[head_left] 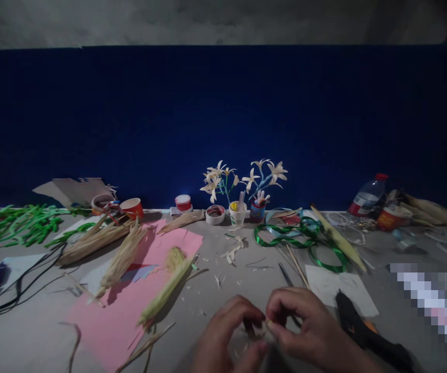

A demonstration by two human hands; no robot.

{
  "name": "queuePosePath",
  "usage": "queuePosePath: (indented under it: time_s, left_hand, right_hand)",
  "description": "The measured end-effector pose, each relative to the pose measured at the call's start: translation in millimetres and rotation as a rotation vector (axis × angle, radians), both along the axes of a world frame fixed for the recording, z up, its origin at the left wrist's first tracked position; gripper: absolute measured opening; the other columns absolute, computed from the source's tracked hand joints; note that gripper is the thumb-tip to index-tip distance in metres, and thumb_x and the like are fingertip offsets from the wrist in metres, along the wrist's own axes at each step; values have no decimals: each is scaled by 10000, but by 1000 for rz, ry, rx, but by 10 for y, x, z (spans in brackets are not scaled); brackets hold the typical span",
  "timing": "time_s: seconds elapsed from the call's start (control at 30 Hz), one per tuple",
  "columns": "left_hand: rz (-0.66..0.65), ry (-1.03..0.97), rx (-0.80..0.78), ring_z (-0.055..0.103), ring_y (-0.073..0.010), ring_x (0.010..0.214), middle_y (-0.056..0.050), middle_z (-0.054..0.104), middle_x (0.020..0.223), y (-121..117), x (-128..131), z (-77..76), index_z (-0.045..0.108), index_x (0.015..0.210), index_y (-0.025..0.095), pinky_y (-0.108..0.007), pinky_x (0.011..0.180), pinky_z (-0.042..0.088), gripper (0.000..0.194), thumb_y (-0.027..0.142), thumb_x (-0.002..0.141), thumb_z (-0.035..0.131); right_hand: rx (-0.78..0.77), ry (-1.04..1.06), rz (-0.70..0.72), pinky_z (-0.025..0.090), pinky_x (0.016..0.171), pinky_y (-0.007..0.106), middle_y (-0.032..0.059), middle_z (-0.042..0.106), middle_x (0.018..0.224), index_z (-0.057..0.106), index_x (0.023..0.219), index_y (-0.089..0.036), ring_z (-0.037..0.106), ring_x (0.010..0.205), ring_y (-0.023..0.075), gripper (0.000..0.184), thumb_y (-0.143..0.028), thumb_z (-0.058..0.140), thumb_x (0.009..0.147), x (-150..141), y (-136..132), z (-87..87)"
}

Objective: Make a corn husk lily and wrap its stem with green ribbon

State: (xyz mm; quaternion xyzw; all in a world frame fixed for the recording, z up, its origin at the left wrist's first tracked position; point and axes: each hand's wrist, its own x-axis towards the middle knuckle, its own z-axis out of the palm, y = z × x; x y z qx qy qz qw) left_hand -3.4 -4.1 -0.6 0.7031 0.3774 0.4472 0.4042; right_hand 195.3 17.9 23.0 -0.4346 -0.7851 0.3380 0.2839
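Observation:
My left hand [231,334] and my right hand [304,318] meet low in the view, right of the middle. On my right hand, thumb and forefinger are pinched together on a tiny pale bit too small to name. The fingers of my left hand curl in close beside that pinch; what they hold is hidden or too small to make out. Behind my right hand lie a dark pointed metal tool [285,273], partly covered, and a thin wooden stick [298,265]. A black glue gun [371,334] rests right of my right wrist, near white paper [342,290].
Corn husks [124,256] lie over pink paper [102,316] at left, with green pipe cleaners [32,225] beyond. Pale flowers [217,178] rise behind a white cup [238,213]. Green ribbon [285,235] coils right of it. A bottle [368,197] stands at the back right.

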Motion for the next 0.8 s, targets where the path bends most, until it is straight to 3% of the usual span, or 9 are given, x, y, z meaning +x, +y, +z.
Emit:
queuePosePath:
  time_s: [0.1, 0.17, 0.3, 0.4, 0.57, 0.67, 0.8]
  left_hand:
    - [183, 170, 509, 596, -226, 807, -74, 695, 859, -8, 52, -24, 668, 951, 233, -371, 857, 402, 259, 125, 719, 708]
    - [337, 170, 620, 602, -212, 763, -43, 716, 799, -11, 128, -42, 664, 916, 256, -422, 948, 345, 282, 52, 721, 667]
    - [431, 52, 609, 594, -197, 658, -19, 721, 688, 0, 266, -72, 666, 846, 273, -418, 921, 362, 290, 11, 755, 583]
    - [449, 45, 589, 607, -195, 640, -19, 725, 676, 23, 274, -70, 673, 814, 271, -407, 892, 380, 271, 21, 767, 580]
    - [336, 252, 627, 635, -184, 659, -21, 725, 698, 58, 184, -77, 638, 835, 246, -364, 845, 418, 268, -4, 768, 567]
    - [336, 262, 616, 631, -188, 673, -36, 707, 713, 56, 173, -120, 613, 831, 231, -326, 774, 445, 255, -8, 763, 558]
    - [308, 104, 381, 601, -169, 633, -30, 631, 666, 26, 205, -129, 567, 743, 216, -251, 611, 436, 166, 57, 792, 558]
  right_hand:
    - [1, 20, -83, 408, 607, 228, -36, 584, 663, 584, 685, -200, 549, 648, 134, 98, -116, 607, 728, -66, -15, -3]
    - [-69, 97, -135, 398, 558, 227, -43, 546, 615, 553, 662, -200, 522, 593, 128, 92, -145, 584, 729, -120, -29, -19]
    - [-349, 389, -207, 405, 475, 221, -82, 455, 518, 509, 673, -211, 479, 461, 108, 143, -293, 596, 750, -215, -73, -89]
    - [-406, 499, -283, 408, 472, 215, -88, 448, 516, 514, 675, -209, 471, 459, 102, 204, -354, 642, 741, -248, -112, -130]
    - [-393, 444, -305, 420, 511, 219, -74, 469, 547, 525, 699, -203, 495, 499, 109, 189, -341, 630, 774, -244, -152, -151]
    - [-263, 384, -329, 431, 522, 224, -61, 492, 560, 555, 693, -201, 510, 520, 121, 156, -312, 621, 780, -261, -180, -143]
    - [-151, 436, -389, 490, 606, 246, -2, 636, 682, 647, 748, -194, 602, 621, 157, 108, -301, 659, 746, -298, -241, -97]
